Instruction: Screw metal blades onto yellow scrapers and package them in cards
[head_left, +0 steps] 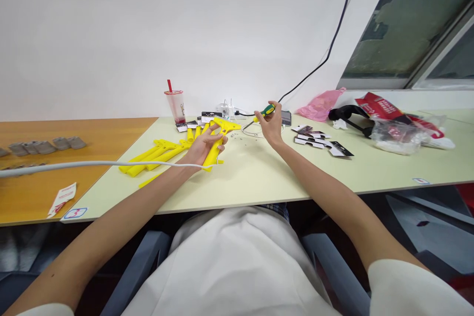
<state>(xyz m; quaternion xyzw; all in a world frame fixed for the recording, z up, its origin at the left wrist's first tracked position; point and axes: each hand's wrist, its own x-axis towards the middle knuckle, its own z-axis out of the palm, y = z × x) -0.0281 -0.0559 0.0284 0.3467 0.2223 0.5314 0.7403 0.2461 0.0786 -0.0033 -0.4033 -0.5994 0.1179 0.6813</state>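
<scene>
My left hand (203, 148) is wrapped round the handle of a yellow plastic scraper (226, 125), its wide head pointing up and away. In my right hand (272, 126) is a screwdriver (267, 110) with a green and yellow handle, gripped between thumb and fingers. Its shaft slants down to the left, the tip near the scraper's head but apart from it. More yellow scrapers (157, 155) lie in a pile left of my left hand, partly hidden by my arm. Tiny loose metal pieces (237, 134), perhaps screws, are scattered on the table (255, 173) between my hands.
Black and white cards (324, 142) lie to the right. Beyond them are a pink bag (320, 104), a clear plastic bag (398, 136) and red packaging (383, 106). A cup (175, 106) stands at the back. A white cable (99, 163) crosses my left forearm.
</scene>
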